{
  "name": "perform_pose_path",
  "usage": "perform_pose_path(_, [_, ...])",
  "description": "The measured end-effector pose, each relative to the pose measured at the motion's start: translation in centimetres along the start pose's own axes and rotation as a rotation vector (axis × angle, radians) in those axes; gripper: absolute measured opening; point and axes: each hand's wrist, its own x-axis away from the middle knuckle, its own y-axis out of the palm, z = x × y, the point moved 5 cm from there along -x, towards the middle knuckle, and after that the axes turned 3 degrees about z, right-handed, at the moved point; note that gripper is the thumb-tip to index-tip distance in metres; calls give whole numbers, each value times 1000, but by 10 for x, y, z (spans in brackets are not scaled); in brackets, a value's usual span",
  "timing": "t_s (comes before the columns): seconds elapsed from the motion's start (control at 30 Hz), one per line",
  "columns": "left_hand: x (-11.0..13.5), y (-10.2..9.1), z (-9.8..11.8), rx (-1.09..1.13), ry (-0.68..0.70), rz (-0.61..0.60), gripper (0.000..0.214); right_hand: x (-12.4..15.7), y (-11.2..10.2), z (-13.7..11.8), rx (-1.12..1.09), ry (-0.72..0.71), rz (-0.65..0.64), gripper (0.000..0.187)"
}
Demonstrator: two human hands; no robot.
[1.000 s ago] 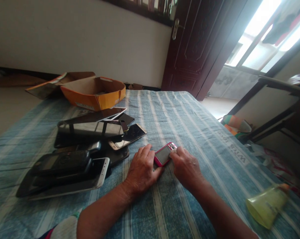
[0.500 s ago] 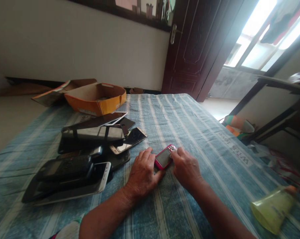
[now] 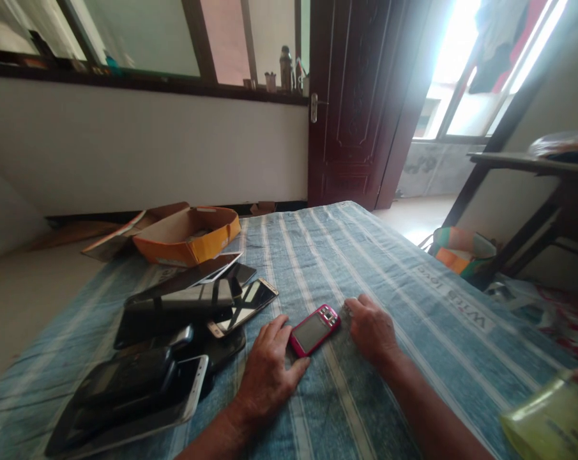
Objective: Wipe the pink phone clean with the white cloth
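Observation:
A small pink mobile phone (image 3: pixel 312 332) with a grey screen and silver keys lies face up on the striped cloth. My left hand (image 3: pixel 267 364) is at its left end, fingertips against the upper corner and thumb along the lower edge, lightly gripping it. Just right of the phone, apart from it, my right hand (image 3: pixel 372 326) rests low over the cloth with its fingers curled and pinched together. Whatever may be between those fingertips is too small to make out. Left of my left hand lies a gold smartphone (image 3: pixel 245 306), face up.
Several dark phones and tablets (image 3: pixel 174 313) are piled on the left, with a bulky black device (image 3: pixel 121 380) and a white-edged tablet (image 3: pixel 195 390) nearest me. Behind them sits an open orange box (image 3: pixel 188 249). A yellow-green translucent container (image 3: pixel 547 415) lies at the right edge.
My right hand has come off the phone's key end and moved right. My left hand stays at the phone's left end. The view has tilted up, showing more wall and window.

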Motion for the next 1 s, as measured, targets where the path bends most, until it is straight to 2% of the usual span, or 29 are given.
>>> perform_pose_path(0.27, [-18, 0, -6, 7, -23, -26, 52, -8, 9, 20, -247, 46, 88, 32])
perform_pose_path(0.37, [-31, 2, -6, -21, -26, -20, 47, -10, 11, 23, -296, 44, 117, 32])
perform_pose_path(0.47, [-45, 4, -10, -115, -126, 49, 38, -11, 12, 25, -332, 62, 142, 32])
perform_pose_path(0.57, [-53, 7, -8, -160, -179, 63, 28, -11, 14, 27, -349, 81, 144, 31])
perform_pose_path(0.73, [-51, 8, 12, -139, -175, 96, 16, -12, 13, 28, -347, 85, 135, 31])
perform_pose_path(1.0, [-61, 21, 49, -55, -147, 69, 42, -14, 12, 29, -378, 90, 133, 30])
